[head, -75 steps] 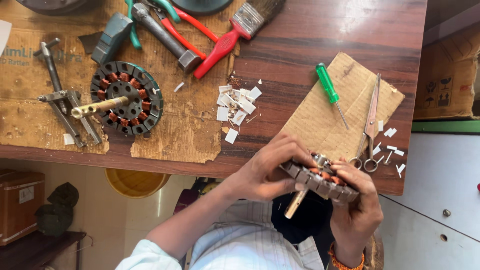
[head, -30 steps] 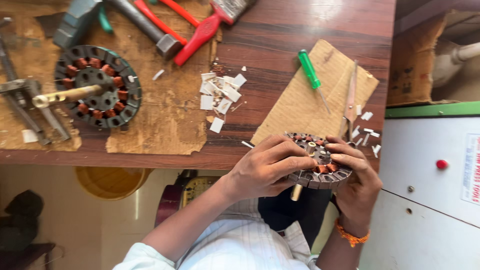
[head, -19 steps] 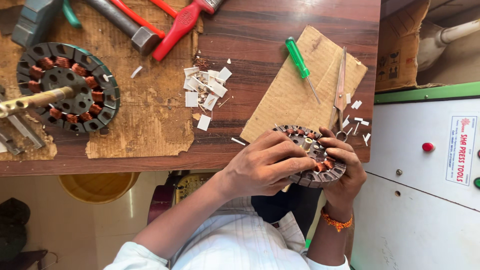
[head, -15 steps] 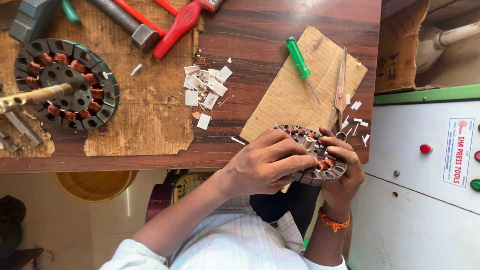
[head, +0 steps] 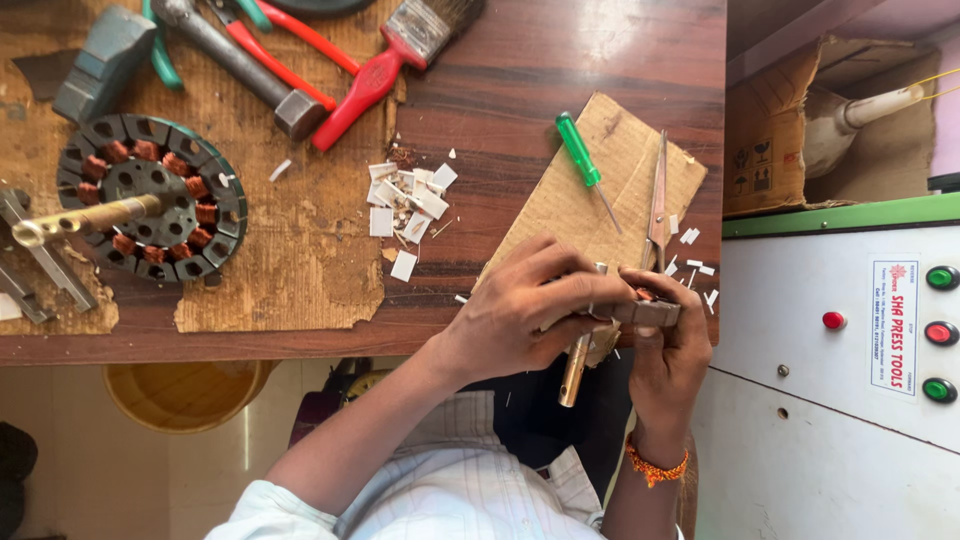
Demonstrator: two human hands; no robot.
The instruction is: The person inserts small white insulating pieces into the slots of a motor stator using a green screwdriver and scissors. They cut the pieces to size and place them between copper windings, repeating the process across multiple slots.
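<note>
My left hand and my right hand both grip a small round motor stator with copper windings, held edge-on at the table's front edge. Its brass shaft sticks down below my left fingers. My left fingers wrap over most of the stator and hide it; my right thumb presses on its right side. Just behind my hands lies a piece of cardboard with a green screwdriver and scissors on it.
A second stator with a brass shaft lies at the left on torn cardboard. White paper scraps sit mid-table. Red-handled brush, hammer and pliers lie at the back. White machine with buttons stands right; yellow bucket below.
The stator in my hands has turned from face-up to edge-on, so its shaft now points down. Both hands keep hold of it. The view has shifted a little.
</note>
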